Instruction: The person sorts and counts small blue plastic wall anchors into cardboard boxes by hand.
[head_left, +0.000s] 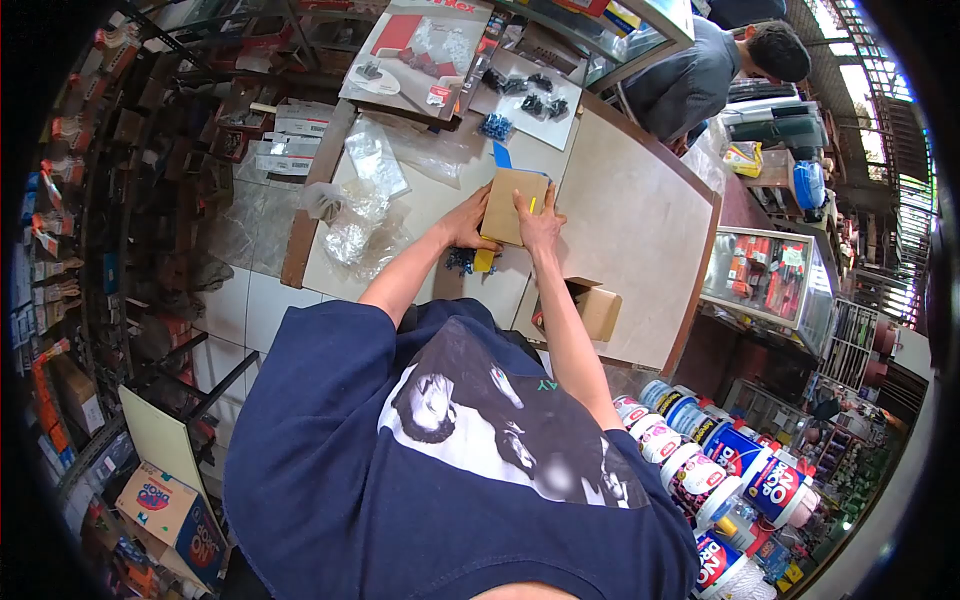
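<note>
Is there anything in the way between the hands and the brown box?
Nothing I can see. The left hand and right hand both touch the brown box. Some small blue pieces lie near the left hand, not in between.

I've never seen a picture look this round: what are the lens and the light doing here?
In the head view, the corners go black and the shelves bow at the left; also in the head view, brightness glares through the grille, the plastic shines, and the box between left hand and right hand reads clearly.
</note>
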